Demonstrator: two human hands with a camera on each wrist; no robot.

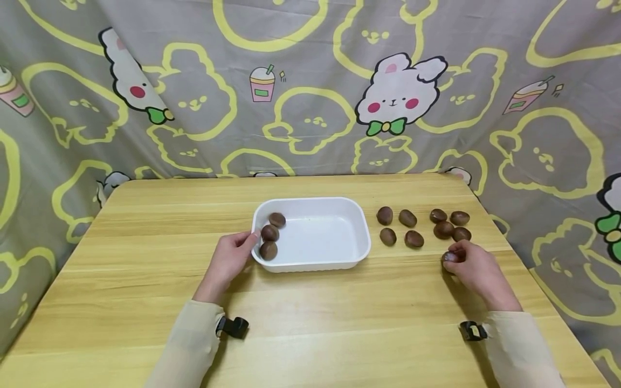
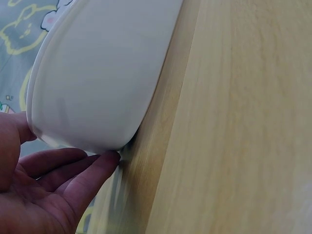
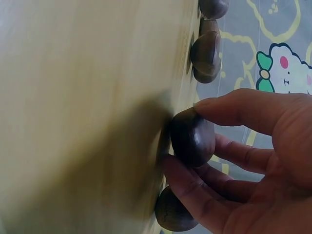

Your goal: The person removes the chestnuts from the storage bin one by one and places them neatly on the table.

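Observation:
A white rectangular dish stands on the table with 3 brown chestnuts lined up along its left end inside. My left hand holds the dish's left end. Its thumb is at the rim and its fingers lie against the outer wall, as the left wrist view shows. Right of the dish, my right hand pinches a dark chestnut between thumb and fingers, at or just above the tabletop; I cannot tell which. Another chestnut lies close below those fingers in the right wrist view.
Between the dish and my right hand, several loose chestnuts lie in a spaced group. A tighter cluster of chestnuts sits just beyond the right hand. A patterned grey curtain hangs along the back edge of the wooden table.

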